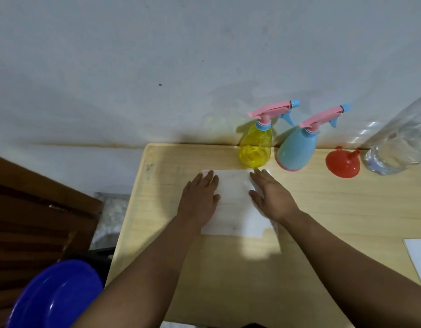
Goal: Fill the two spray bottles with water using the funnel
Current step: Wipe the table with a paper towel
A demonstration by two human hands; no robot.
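I see a pale grey-white wall filling the upper half, scuffed, with small dark specks. A light wooden table butts against it; a brownish stain runs along that joint. Left of the table, dark brown wooden furniture with slats, type unclear. A blue plastic basin sits low at left. Light is dim, with one brighter patch on the tabletop.
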